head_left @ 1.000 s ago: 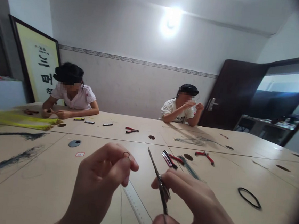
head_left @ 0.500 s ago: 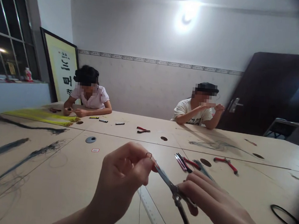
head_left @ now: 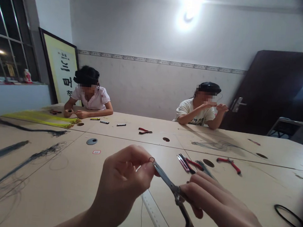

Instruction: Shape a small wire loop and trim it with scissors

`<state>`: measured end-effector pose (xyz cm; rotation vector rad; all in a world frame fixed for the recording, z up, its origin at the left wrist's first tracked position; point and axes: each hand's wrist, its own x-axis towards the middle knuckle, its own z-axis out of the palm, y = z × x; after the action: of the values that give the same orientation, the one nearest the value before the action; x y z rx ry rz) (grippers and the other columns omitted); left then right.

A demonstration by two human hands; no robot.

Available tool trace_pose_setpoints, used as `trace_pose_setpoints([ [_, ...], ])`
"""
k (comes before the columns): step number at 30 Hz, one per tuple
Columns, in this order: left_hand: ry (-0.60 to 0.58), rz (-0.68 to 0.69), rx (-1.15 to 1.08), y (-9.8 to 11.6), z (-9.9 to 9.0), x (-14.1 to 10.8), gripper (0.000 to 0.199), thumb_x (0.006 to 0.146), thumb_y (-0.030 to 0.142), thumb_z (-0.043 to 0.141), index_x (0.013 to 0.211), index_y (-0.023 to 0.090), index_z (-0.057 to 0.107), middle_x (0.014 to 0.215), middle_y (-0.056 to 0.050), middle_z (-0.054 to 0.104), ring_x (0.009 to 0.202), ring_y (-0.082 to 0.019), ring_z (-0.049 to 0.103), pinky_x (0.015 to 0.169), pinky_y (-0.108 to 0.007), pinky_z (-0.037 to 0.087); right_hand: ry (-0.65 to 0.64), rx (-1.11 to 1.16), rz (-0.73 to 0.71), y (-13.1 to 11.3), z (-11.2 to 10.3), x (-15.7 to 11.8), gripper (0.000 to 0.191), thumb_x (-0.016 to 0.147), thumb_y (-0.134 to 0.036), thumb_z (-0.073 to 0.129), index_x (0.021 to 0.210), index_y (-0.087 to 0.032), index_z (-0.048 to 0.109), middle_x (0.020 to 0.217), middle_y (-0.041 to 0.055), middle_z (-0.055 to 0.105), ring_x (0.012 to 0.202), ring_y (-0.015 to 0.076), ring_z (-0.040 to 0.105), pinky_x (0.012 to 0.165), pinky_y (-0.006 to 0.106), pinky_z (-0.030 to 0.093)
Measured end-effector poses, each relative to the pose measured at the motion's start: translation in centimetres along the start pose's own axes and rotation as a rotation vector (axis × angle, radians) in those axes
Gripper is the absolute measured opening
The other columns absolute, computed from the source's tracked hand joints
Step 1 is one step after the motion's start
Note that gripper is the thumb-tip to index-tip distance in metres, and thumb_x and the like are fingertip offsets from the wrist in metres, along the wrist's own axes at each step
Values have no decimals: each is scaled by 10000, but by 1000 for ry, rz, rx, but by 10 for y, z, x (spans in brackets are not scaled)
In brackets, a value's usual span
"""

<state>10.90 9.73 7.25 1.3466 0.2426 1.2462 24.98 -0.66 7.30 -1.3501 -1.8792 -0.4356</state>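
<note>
My left hand (head_left: pixel 127 178) pinches a small reddish-brown loop (head_left: pixel 151 159) between thumb and forefinger. A thin dark thread (head_left: pixel 141 215) hangs below that hand. Metal scissors (head_left: pixel 170 185) are in my right hand (head_left: pixel 212 207), with fingers and thumb at the handles. The scissor tips reach the loop, right beside my left fingertips; whether the blades touch it is too small to tell. A ruler (head_left: pixel 155 214) lies on the table beneath my hands.
Red-handled pliers (head_left: pixel 229 165) and pink snips (head_left: pixel 183 163) lie beyond my right hand. Grey wire bundles (head_left: pixel 31 157) are at the left. A black ring (head_left: pixel 288 217) sits at the right. Two people (head_left: pixel 91 99) sit across the table (head_left: pixel 81 192).
The scissors have moved slightly left and up, bringing their tips to the loop, and their blades look more closed. My left hand has barely moved.
</note>
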Motion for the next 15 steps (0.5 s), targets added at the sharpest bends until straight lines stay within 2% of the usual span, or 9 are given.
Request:
trace_pose_setpoints([
  [5, -13, -11, 9, 1, -1, -1, 249, 759, 68, 599, 589, 243, 650, 563, 73, 596, 472, -65, 416, 503, -201, 391, -3, -34, -19, 4, 1, 0, 357, 917, -575, 485, 785, -243, 500, 629, -2, 555, 533, 175, 548, 437, 279, 438],
  [8, -22, -17, 17, 0, -1, -2, 245, 768, 74, 594, 601, 242, 656, 558, 68, 577, 482, -72, 428, 511, -212, 395, -50, -63, -45, 6, 1, -3, 270, 915, -519, 522, 840, -259, 516, 697, 5, 604, 595, 191, 599, 507, 284, 510],
  [12, -6, -20, 29, -1, -1, -1, 228, 762, 84, 596, 596, 228, 654, 535, 57, 560, 478, -79, 427, 492, -213, 385, -71, -27, -43, 7, -1, -5, 134, 857, -367, 624, 892, -273, 536, 778, -5, 632, 634, 187, 618, 615, 296, 560],
  [15, -9, -25, 26, -1, -1, -1, 215, 761, 93, 598, 593, 219, 644, 543, 53, 562, 476, -80, 422, 499, -218, 390, -69, -4, -19, 6, -2, -7, 196, 762, -266, 693, 886, -272, 541, 784, -18, 626, 639, 180, 616, 601, 281, 554],
])
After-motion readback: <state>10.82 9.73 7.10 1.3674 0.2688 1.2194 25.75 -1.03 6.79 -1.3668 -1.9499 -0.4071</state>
